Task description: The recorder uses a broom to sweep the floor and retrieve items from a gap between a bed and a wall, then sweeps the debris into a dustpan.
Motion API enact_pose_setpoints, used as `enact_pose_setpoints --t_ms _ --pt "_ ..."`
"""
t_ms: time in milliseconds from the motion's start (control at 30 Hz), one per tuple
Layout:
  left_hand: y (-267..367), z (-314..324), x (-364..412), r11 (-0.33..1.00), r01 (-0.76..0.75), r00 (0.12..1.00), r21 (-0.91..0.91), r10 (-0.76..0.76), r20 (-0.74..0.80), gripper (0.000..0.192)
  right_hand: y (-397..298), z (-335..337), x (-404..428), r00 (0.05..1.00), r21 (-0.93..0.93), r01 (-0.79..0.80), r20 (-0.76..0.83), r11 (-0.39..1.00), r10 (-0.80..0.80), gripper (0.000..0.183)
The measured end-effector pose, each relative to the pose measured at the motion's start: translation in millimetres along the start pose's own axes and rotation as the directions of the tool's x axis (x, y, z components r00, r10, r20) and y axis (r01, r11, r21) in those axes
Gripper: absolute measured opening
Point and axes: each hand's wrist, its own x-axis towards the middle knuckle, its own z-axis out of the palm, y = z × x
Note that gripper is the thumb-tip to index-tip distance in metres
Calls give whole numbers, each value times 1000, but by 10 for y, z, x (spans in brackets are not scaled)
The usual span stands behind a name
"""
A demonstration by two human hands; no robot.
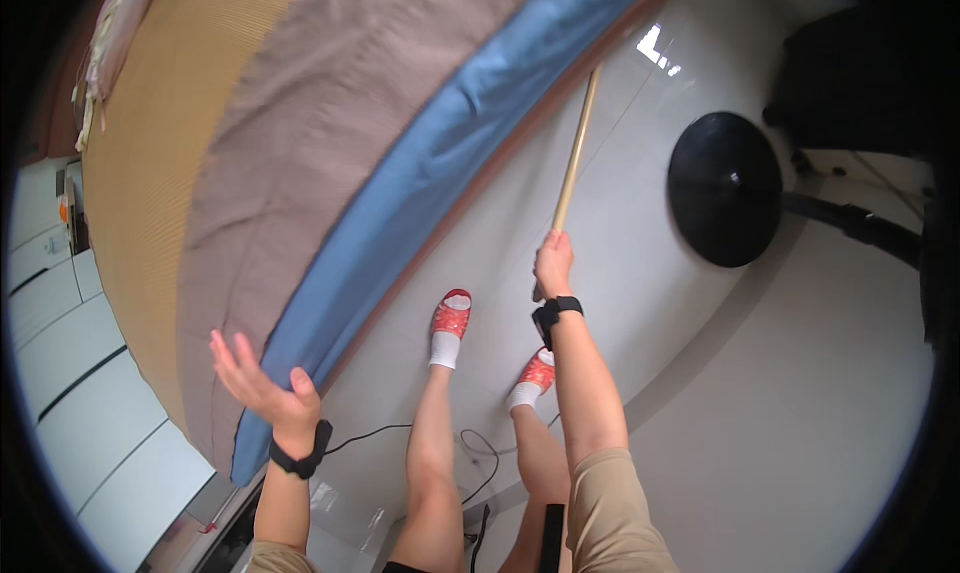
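Note:
My right hand [554, 264] grips a pale wooden pole [577, 154], held over the tiled floor. The pole's far end passes out of sight near the lower edge of the bed, so what it carries is hidden. A small dark end of it shows just below my fist. Raised with fingers apart, my left hand [266, 385] holds nothing and is nearest the bed's corner. Behind it lie a greyish-mauve bed cover [315, 115] and its blue side [420, 160]. Whether that hand touches the fabric cannot be told. Both wrists wear black bands.
A tan woven mat [161, 145] covers the bed's far part. White drawers [90, 393] stand at the left. A round black base [725, 189] with a dark post sits on the floor at right. Dark cables [487, 453] trail around my feet, in red slippers [451, 318].

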Motion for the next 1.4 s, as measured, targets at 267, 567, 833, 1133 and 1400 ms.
enact_pose_setpoints --t_ms 267,567,833,1133,1400 --pt "-75 100 -65 994 -79 997 75 77 29 70 372 736 -180 956 -249 232 236 940 -173 26" --pt "-79 118 -83 992 -64 998 105 64 1 73 133 683 -152 889 -524 371 438 766 -131 28" --pt "28 62 -20 981 -58 995 187 71 -66 70 270 -112 -507 917 -655 277 399 703 10 27" --pt "30 60 0 985 -71 992 155 86 -92 66 889 -791 -484 948 -683 268 313 679 -59 25" --pt "23 84 -27 980 -42 995 195 59 -83 68 1554 -2643 -1420 981 -776 144 192 615 13 22"
